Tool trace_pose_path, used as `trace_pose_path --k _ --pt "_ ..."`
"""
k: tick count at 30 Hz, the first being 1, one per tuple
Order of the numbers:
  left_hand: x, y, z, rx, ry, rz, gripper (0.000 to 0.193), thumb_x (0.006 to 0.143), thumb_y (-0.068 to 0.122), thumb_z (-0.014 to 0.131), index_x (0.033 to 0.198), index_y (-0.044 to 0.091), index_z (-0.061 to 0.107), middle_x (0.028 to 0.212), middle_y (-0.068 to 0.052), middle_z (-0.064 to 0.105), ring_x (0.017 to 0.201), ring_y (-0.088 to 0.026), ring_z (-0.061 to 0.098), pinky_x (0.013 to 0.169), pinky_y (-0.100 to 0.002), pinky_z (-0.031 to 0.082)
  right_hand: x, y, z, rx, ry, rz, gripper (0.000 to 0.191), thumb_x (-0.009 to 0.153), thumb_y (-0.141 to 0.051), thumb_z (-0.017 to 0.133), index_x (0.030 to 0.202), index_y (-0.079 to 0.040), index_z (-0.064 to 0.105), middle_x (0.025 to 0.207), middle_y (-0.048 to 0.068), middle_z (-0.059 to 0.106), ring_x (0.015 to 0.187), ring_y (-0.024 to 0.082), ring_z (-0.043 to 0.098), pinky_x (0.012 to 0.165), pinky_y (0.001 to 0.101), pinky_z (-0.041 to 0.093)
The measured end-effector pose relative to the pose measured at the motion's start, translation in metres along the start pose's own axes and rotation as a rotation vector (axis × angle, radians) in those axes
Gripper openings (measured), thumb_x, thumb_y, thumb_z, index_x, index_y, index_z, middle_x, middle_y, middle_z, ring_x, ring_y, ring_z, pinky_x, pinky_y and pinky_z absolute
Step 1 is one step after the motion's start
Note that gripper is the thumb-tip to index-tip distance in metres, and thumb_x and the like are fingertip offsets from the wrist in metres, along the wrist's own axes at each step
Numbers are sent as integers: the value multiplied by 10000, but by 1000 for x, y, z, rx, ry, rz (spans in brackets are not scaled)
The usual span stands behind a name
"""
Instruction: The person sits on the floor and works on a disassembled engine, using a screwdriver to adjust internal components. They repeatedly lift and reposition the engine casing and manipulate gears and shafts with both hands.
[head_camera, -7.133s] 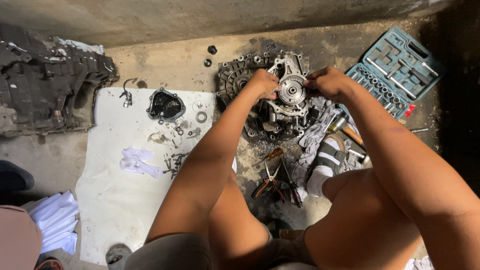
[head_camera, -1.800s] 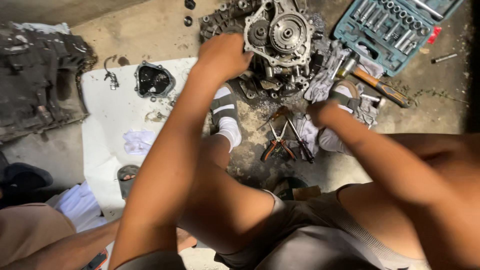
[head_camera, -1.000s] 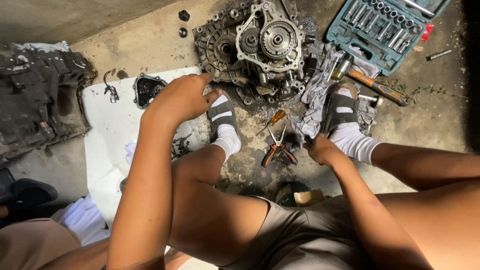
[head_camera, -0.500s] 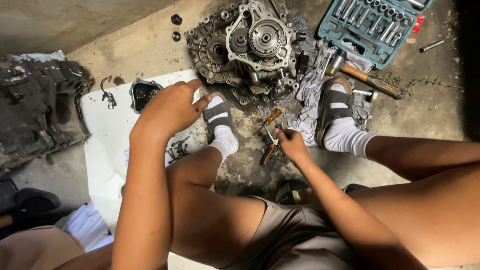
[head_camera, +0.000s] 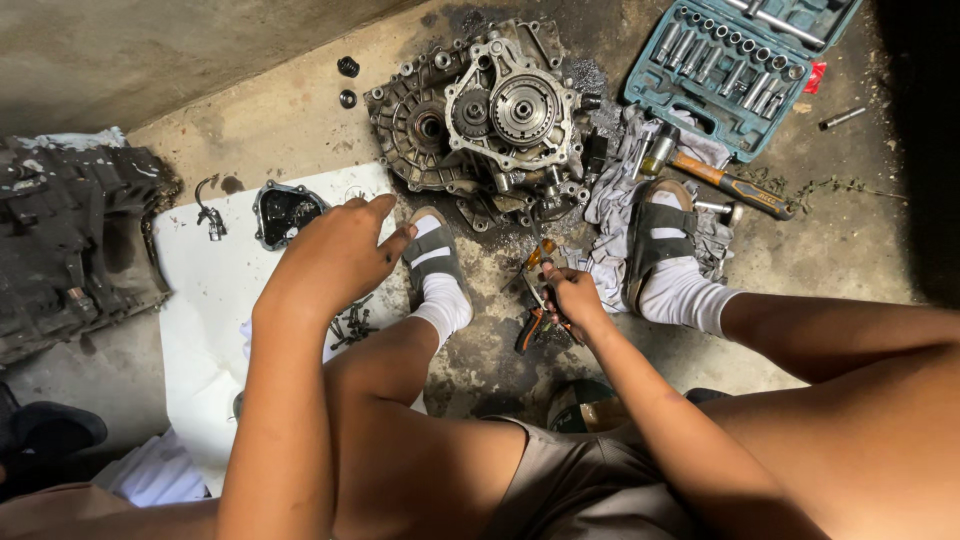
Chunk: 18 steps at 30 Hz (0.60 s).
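My left hand hovers with fingers spread over the white sheet, above a scatter of small bolts and empty. My right hand is closed around the handles of orange-handled pliers lying on the oily floor between my feet. Beyond my feet sits a greasy gearbox housing with exposed gears. A dark cover plate rests on the sheet's far edge.
An open teal socket set case lies at the top right, a hammer on grey rags beside it. A large black casing sits at the left. Two small bearings lie near the wall. A loose socket extension lies further right.
Both hands left the gearbox and came down toward me. The left moved over the white sheet; the right reached down and closed on the pliers.
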<state>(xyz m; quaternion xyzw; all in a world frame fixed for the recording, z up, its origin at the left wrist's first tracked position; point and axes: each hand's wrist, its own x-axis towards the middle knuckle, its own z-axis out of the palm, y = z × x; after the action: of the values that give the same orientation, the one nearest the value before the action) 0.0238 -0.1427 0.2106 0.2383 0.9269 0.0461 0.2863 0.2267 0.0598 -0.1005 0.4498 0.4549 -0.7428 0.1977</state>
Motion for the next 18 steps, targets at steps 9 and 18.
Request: trace_pose_path --k 9,18 --pt "-1 0 0 7 -14 -8 420 958 336 639 1265 48 633 1056 -253 708 999 -434 666 866 -522 523 17 24 -9 -515 226 -400 525 1038 -446 665 924 62 730 624 90 577 567 167 489 548 385 427" --pt "-4 -3 1 -31 -57 -35 403 947 334 630 1238 57 647 1085 -238 709 1042 -427 648 894 -510 514 17 37 7 -504 296 -302 552 1029 -487 604 944 48 709 662 207 647 591 331 642 586 445 500"
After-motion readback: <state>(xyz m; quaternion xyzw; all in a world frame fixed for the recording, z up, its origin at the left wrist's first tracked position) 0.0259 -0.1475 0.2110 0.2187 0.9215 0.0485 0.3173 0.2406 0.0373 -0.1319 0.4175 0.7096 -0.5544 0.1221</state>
